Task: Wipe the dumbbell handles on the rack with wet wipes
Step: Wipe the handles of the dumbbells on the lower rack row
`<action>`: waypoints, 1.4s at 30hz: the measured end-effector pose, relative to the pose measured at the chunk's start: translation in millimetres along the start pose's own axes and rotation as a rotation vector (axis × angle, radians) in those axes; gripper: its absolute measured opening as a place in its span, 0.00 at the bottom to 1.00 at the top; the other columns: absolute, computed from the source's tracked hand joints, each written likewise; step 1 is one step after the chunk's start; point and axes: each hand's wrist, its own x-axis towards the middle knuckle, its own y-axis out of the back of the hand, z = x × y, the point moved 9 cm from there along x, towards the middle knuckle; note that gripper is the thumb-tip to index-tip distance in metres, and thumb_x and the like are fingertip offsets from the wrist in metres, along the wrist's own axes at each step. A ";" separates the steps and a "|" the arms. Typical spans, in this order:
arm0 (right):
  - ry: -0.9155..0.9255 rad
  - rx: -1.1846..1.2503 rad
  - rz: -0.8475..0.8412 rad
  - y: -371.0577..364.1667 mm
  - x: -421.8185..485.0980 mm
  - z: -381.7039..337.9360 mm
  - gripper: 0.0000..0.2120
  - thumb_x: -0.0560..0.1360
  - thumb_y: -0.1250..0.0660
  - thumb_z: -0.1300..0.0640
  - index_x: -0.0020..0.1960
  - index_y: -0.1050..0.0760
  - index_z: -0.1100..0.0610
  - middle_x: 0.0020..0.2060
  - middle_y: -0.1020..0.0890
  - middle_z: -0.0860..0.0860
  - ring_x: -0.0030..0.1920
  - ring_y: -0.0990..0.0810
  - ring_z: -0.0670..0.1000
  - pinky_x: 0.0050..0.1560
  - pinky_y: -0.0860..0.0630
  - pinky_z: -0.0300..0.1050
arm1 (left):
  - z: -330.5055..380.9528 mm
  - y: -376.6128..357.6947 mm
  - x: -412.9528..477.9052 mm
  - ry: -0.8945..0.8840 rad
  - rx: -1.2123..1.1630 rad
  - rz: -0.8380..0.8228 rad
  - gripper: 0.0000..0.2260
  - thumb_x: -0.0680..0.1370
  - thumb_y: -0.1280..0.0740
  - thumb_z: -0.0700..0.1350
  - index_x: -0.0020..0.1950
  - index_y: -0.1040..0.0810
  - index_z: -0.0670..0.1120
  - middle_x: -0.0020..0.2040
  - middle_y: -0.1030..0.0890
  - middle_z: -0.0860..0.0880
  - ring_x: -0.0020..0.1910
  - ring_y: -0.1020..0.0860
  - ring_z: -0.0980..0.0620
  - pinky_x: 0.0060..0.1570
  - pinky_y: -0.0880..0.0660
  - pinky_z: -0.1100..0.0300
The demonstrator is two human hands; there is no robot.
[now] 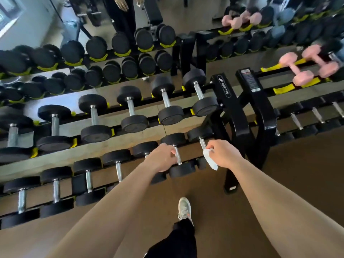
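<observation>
A black rack [230,116] holds rows of black dumbbells with steel handles. On the lower row near the rack's right end, my left hand [162,158] curls against the handle of a small dumbbell [178,157], with a bit of white wipe at the fingertips. Just to the right, my right hand [222,155] pinches a white wet wipe [210,160] that hangs down beside the handle of the last dumbbell [202,143] in the row.
A second rack [260,101] stands to the right with pink dumbbells [305,69] on its top tier. A mirror behind reflects the racks. My shoe [184,209] stands on the brown floor in front of the rack.
</observation>
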 end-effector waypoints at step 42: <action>-0.063 0.764 0.039 69.9 494.8 103.3 0.05 0.76 0.27 0.60 0.49 0.19 0.51 0.46 0.17 0.45 0.50 0.19 0.46 0.50 0.23 0.40 | 22.6 52.1 464.3 0.626 -1.031 0.552 0.05 0.79 0.28 0.50 0.50 0.24 0.56 0.47 0.20 0.57 0.48 0.20 0.57 0.50 0.19 0.57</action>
